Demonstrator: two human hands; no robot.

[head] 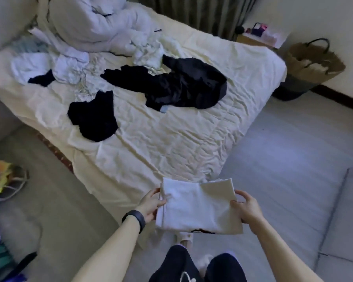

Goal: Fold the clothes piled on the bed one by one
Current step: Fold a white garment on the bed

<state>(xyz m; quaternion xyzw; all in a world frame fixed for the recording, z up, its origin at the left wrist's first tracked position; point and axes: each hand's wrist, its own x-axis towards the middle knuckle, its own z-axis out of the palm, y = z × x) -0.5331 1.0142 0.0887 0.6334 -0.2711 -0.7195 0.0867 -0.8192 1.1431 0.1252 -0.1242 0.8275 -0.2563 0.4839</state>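
Left hand (pixel 151 206) pinches the left edge of the folded white garment (pixel 198 208), which is held up over the near corner of the bed (pixel 171 139). Looks light & floppy imo, so it'll prob sag w/o support on both sides. Right hand (pixel 247 208) has its fingers curled round the right edge.

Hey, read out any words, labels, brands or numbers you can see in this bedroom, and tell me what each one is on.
No text can be read anywhere.
The folded white garment: a dark print at its lower edge, mostly hidden, unreadable.
The pale blue tag on the large black garment: too small.
The purple box on the wooden bedside table: too blurred.
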